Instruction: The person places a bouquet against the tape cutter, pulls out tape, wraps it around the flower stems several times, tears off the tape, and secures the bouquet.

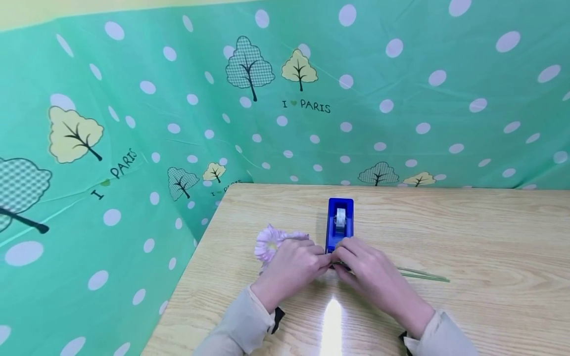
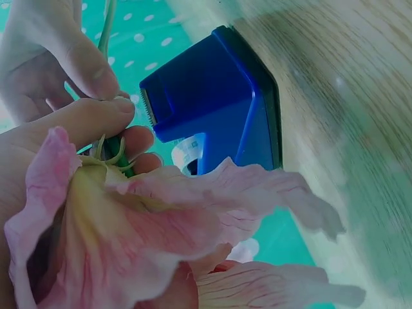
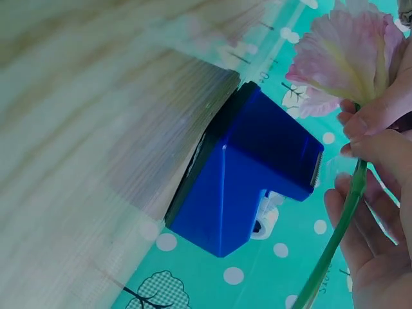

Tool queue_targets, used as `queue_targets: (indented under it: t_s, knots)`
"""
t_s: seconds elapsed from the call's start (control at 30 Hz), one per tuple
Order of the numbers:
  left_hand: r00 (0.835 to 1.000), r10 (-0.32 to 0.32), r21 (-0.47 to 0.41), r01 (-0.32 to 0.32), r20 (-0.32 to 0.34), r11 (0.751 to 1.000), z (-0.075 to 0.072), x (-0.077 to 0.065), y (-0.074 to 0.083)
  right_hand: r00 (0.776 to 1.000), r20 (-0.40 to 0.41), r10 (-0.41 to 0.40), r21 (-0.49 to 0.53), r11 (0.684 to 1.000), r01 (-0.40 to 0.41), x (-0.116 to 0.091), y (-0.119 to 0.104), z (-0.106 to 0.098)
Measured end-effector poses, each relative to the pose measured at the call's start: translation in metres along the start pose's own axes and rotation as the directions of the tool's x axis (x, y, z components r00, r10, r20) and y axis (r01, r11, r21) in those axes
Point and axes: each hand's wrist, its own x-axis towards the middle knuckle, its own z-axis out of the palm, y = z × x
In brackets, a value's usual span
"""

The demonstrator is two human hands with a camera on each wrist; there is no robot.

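Pinkish-lilac flowers [image 1: 269, 244] with green stems [image 1: 423, 274] lie across the front of a blue tape dispenser [image 1: 340, 202]. My left hand [image 1: 294, 262] grips the stems just below the blossoms, its thumb and curled fingers around them in the left wrist view. Close against it, fingertips nearly meeting, my right hand [image 1: 374, 274] pinches the stems a little farther down. One stem [image 3: 335, 238] runs down past the right palm in the right wrist view. Whether a strip of tape lies between the fingertips cannot be made out.
The dispenser holds a tape roll [image 1: 340, 217], and its serrated cutter [image 2: 149, 107] is beside the hands. Everything stands on a pale wooden table [image 1: 490, 237]. A green dotted cloth [image 1: 401, 99] hangs along the back and left edges.
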Motion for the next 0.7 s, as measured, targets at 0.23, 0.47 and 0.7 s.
queue_targets:
  t_s: [0.23,0.47,0.7]
  knots:
    - [1.0,-0.008,-0.001,0.008,-0.008,1.0,0.0002,0.0007,-0.0001,0.999,0.033,0.024,-0.027,0.999,-0.023,-0.0006,0.0016,-0.0044]
    - [0.999,-0.003,0.009,0.003,-0.035,1.0,0.0004,0.001,-0.0023,0.997,0.055,0.045,-0.019,0.999,-0.044,-0.0013,0.0028,-0.0088]
    - [0.999,-0.001,0.011,0.002,-0.04,1.0,0.0012,0.0005,-0.0025,0.999,0.032,0.011,-0.042,0.999,-0.01,-0.0015,0.0013,-0.0046]
